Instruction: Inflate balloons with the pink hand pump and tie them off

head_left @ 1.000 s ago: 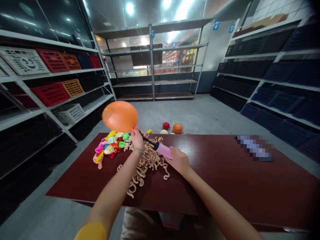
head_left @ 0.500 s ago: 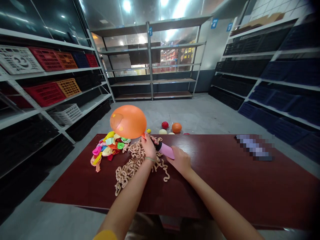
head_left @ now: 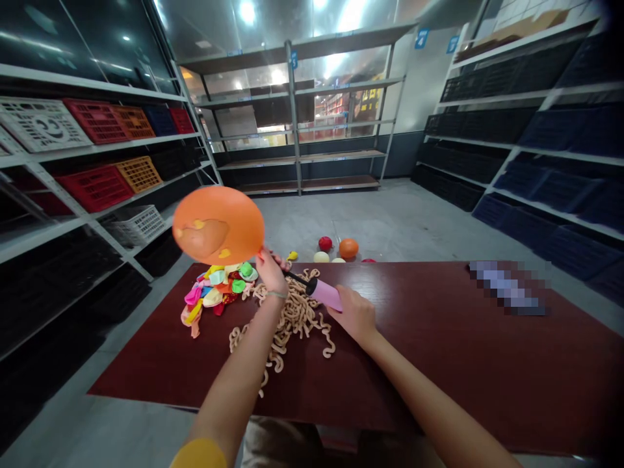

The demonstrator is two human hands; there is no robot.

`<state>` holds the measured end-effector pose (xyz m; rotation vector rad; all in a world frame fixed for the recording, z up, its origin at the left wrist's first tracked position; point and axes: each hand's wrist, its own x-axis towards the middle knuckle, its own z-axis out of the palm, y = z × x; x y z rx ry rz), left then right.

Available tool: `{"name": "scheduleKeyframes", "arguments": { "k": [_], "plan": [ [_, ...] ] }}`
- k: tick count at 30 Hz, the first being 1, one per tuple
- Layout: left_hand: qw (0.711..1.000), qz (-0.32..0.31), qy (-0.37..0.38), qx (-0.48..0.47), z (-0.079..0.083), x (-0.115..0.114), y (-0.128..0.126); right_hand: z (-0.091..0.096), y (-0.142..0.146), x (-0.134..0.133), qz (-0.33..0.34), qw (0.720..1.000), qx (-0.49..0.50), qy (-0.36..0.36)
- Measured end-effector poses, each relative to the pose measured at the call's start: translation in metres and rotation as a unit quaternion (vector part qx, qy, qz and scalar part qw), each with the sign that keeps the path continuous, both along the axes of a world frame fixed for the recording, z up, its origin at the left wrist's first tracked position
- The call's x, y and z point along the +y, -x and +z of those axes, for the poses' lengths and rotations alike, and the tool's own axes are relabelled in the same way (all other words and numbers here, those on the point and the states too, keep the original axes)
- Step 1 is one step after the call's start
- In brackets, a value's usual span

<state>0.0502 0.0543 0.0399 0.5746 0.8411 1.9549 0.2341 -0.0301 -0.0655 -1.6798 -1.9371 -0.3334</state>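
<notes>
Hands close together, left hand (head_left: 270, 273) pinching orange balloon (head_left: 218, 225) at the nozzle, right hand (head_left: 353, 315) on pink pump (head_left: 324, 294), both over maroon table (head_left: 463, 351), deflated balloons (head_left: 217, 289) and curly tan strands (head_left: 297, 318) beside them, inflated balloons (head_left: 325, 244) on floor beyond

Red crates (head_left: 96, 188) on steel shelving (head_left: 292, 117); balloons (head_left: 348, 247) on grey floor (head_left: 390, 221).

A warehouse storeroom — steel shelving (head_left: 292, 117) on three sides; plastic crates (head_left: 100, 121) (red, orange, white) stacked on it; bare concrete floor (head_left: 390, 214); numbered aisle signs (head_left: 422, 39).
</notes>
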Motion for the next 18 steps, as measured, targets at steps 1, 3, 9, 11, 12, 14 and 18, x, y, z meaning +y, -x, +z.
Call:
{"name": "scheduleKeyframes", "arguments": {
  "k": [1, 3, 9, 11, 12, 14, 18],
  "plan": [
    [1.0, -0.018, 0.001, 0.002, -0.008, -0.006, -0.013, 0.0, -0.001, 0.0, -0.002, 1.0, 0.001, -0.003],
    [0.999, -0.044, 0.007, 0.008, -0.022, -0.018, -0.036, 0.0, -0.002, -0.001, 0.002, 1.0, 0.001, -0.005],
    [0.997, -0.071, 0.022, 0.02, -0.018, -0.018, -0.014, 0.002, 0.001, -0.008, 0.024, 1.0, -0.011, 0.008],
    [0.998, -0.057, 0.022, 0.014, -0.003, -0.007, 0.014, 0.002, 0.003, -0.008, 0.034, 0.999, -0.013, 0.012],
    [0.999, -0.048, 0.019, 0.01, 0.005, -0.002, 0.027, 0.002, 0.003, -0.007, 0.038, 0.999, -0.014, 0.014],
    [0.999, -0.03, 0.01, 0.0, 0.016, 0.005, 0.044, 0.001, 0.004, -0.004, 0.039, 0.999, -0.019, 0.015],
    [1.0, -0.009, 0.002, -0.028, 0.011, 0.004, 0.029, -0.001, 0.001, 0.0, 0.012, 0.999, -0.03, 0.01]
  ]
}}
